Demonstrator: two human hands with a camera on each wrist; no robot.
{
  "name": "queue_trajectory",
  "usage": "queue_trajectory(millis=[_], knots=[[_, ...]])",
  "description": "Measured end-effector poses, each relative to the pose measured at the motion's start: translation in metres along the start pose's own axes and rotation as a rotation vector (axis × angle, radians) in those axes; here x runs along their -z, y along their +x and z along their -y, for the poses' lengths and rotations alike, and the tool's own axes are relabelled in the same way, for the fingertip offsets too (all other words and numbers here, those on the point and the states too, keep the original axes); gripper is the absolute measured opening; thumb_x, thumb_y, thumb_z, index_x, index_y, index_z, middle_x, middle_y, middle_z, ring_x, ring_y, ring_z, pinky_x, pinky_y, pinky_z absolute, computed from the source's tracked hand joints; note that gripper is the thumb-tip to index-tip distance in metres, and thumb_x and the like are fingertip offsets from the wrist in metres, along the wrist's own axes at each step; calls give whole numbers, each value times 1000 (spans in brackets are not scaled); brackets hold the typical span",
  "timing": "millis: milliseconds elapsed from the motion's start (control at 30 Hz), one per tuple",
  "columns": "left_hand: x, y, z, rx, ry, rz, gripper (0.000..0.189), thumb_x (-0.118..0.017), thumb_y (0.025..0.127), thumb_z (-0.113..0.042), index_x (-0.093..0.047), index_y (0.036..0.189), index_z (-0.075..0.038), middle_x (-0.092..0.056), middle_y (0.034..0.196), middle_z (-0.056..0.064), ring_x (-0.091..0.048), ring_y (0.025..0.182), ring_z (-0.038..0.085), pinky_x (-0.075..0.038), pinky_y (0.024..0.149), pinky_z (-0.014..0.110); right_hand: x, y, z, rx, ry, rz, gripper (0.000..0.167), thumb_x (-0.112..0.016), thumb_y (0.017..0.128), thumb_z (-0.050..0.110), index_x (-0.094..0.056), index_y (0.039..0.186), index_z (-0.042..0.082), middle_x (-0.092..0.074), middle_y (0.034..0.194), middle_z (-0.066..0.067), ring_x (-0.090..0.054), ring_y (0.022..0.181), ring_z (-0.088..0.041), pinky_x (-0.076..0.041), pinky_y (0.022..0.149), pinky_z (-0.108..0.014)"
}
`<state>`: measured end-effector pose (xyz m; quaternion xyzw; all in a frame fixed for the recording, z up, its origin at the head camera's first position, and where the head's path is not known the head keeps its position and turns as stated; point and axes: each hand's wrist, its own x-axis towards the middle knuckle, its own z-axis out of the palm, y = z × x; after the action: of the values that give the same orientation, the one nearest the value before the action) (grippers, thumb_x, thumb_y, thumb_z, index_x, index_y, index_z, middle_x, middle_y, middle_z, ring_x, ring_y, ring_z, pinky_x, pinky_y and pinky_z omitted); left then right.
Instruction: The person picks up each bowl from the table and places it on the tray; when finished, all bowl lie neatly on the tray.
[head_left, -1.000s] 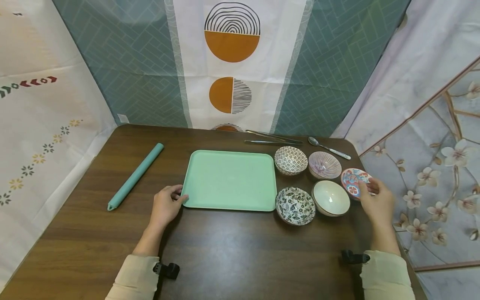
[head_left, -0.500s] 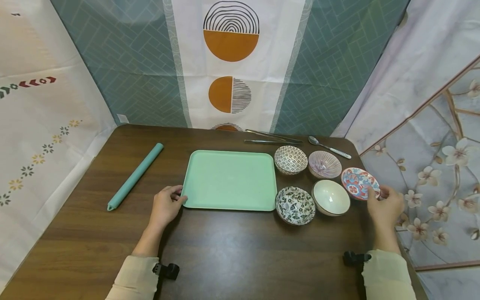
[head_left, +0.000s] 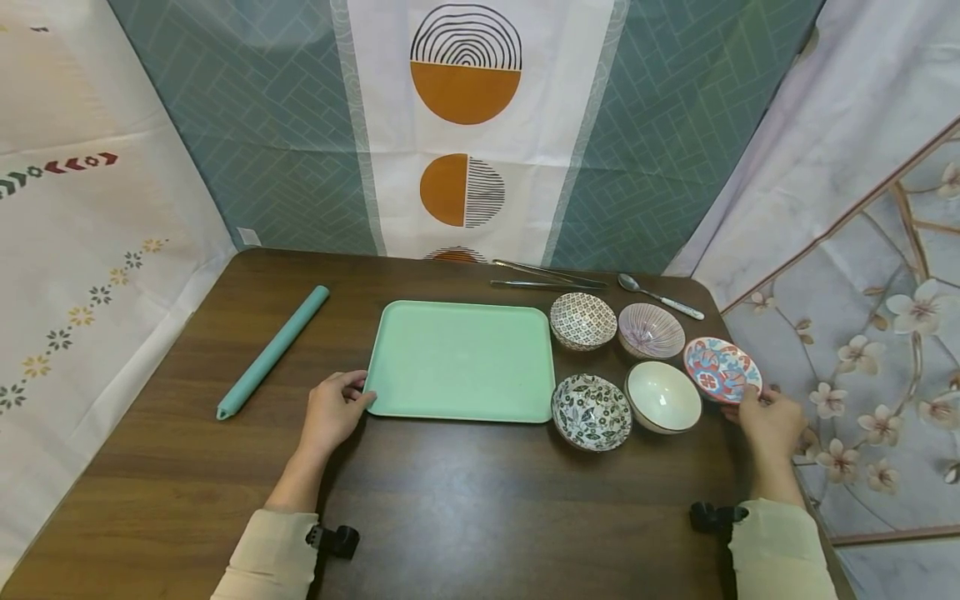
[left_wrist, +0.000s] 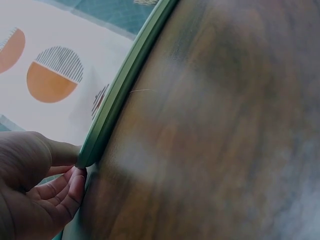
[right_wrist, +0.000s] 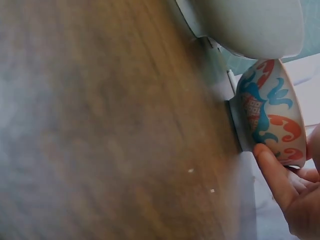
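Observation:
My left hand (head_left: 333, 410) pinches the near left corner of a light green rectangular tray (head_left: 461, 362) lying on the table; in the left wrist view, thumb and fingers meet at the tray's corner (left_wrist: 89, 155). At the right end of the table, my right hand (head_left: 772, 423) holds the near right side of a red, blue and white patterned bowl (head_left: 722, 368). The right wrist view has one digit against the bowl's outer wall (right_wrist: 272, 110) near its foot and others by the rim. Part of that hand is cut off there.
Several other bowls stand right of the tray: a white bowl (head_left: 663, 397), a purple-striped bowl (head_left: 651, 330), a checked bowl (head_left: 582, 321) and a leaf-patterned bowl (head_left: 591, 412). Behind them lie metal utensils (head_left: 547, 284) and a spoon (head_left: 660, 297). A green roll (head_left: 272, 352) lies left.
My right hand has shifted from over the patterned bowl's near rim outward to its right side, taking hold there lower down. The left hand and tray stay put.

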<state>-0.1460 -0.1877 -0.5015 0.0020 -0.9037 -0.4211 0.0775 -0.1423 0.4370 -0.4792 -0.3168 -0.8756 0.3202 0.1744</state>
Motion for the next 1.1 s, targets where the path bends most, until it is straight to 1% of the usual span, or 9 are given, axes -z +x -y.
queue_trajectory(millis=[133, 200, 267, 333, 367, 433, 600, 800, 1100], knots=[[0, 0, 0, 1, -5, 1, 33, -76, 89, -3, -69, 119, 9, -69, 103, 20, -68, 87, 31, -54, 74, 36, 4, 1, 1, -23, 1, 39, 50, -44, 99, 23, -63, 122, -17, -54, 124, -44, -47, 117, -61, -34, 104, -61], [0, 0, 0, 5, -8, 5, 34, -76, 89, -4, -69, 120, 9, -69, 103, 20, -68, 87, 30, -53, 74, 36, 7, 2, 3, -46, 52, 85, 50, -43, 100, 23, -61, 123, -18, -67, 107, -36, -64, 107, -46, -47, 99, -44], [0, -1, 0, 8, -11, 8, 34, -76, 89, -4, -69, 120, 9, -69, 103, 20, -67, 87, 30, -53, 74, 36, 12, 3, 7, -72, 105, 136, 52, -40, 101, 23, -58, 128, -18, -74, 80, -19, -75, 79, -23, -52, 83, -22], [1, -1, 0, 9, -14, 9, 34, -76, 89, -4, -69, 120, 9, -69, 103, 20, -67, 87, 31, -53, 74, 36, 17, 4, 13, -95, 185, 177, 53, -38, 102, 22, -54, 132, -18, -68, 56, 2, -69, 55, -6, -48, 62, -8], [1, -1, 0, 10, -15, 10, 34, -76, 89, -4, -69, 120, 9, -69, 103, 20, -67, 87, 31, -53, 73, 36, 19, 4, 17, -112, 237, 194, 53, -38, 103, 21, -51, 135, -19, -62, 49, 11, -65, 49, -2, -51, 56, -11], [1, -1, 0, 11, -19, 14, 35, -76, 90, -4, -68, 121, 10, -68, 103, 21, -67, 87, 31, -53, 73, 35, 23, 4, 26, -108, 269, 194, 53, -38, 103, 21, -49, 137, -19, -56, 46, 21, -61, 46, 3, -52, 54, -12], [2, -1, 1, 21, -25, 23, 36, -75, 90, -5, -68, 122, 9, -68, 104, 21, -67, 88, 31, -54, 73, 36, 29, 3, 54, -75, 329, 210, 51, -40, 104, 20, -47, 141, -16, -58, 50, 23, -64, 48, 0, -55, 54, -17], [4, -1, 1, 27, -20, 28, 36, -75, 91, -7, -67, 123, 10, -69, 105, 21, -67, 89, 31, -54, 75, 36, 22, -6, 86, -7, 485, 283, 51, -42, 105, 13, -40, 140, -23, -63, 58, 15, -66, 51, -4, -57, 57, -20], [3, -2, 2, 24, -34, 37, 37, -75, 92, -7, -67, 123, 10, -69, 105, 21, -67, 88, 30, -54, 72, 30, -8, -26, 129, 177, 452, 333, 45, -46, 103, 10, -49, 130, -26, -67, 68, 2, -68, 53, -6, -58, 58, -24]])
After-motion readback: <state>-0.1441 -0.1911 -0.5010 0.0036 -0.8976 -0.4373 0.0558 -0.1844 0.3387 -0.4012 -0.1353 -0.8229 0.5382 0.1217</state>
